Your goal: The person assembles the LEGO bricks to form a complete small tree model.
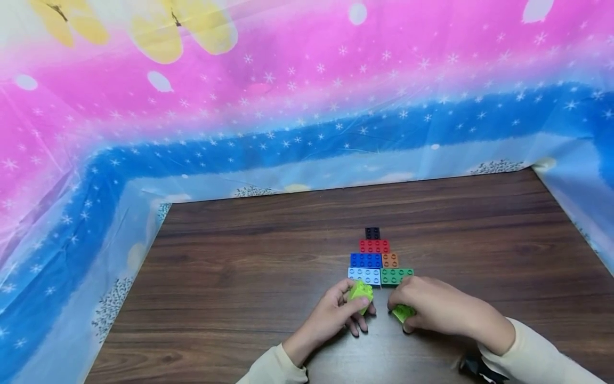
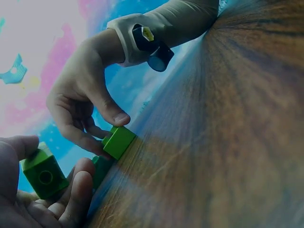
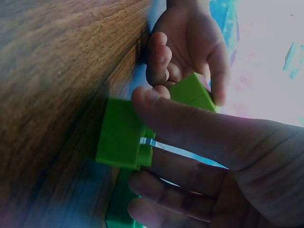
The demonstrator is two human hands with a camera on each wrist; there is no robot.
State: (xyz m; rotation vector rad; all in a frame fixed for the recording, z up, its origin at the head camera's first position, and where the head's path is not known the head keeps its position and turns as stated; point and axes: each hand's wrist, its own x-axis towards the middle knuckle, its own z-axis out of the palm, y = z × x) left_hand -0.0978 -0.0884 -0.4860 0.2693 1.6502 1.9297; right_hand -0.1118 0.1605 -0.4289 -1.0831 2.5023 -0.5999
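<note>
My left hand holds a lime-green brick between thumb and fingers, raised off the table. In the left wrist view that brick is tilted. My right hand grips another lime-green brick, which sits on the tabletop with thumb and fingers at its sides. Just beyond the hands lie a light-blue brick and a green brick, side by side. Behind them are a blue brick and an orange brick, then a red brick and a small black brick, forming a stepped triangle.
The bricks lie on a dark wood-grain table. A pink and blue patterned cloth hangs around its far and side edges. A dark device is strapped on the right wrist, over the sleeve.
</note>
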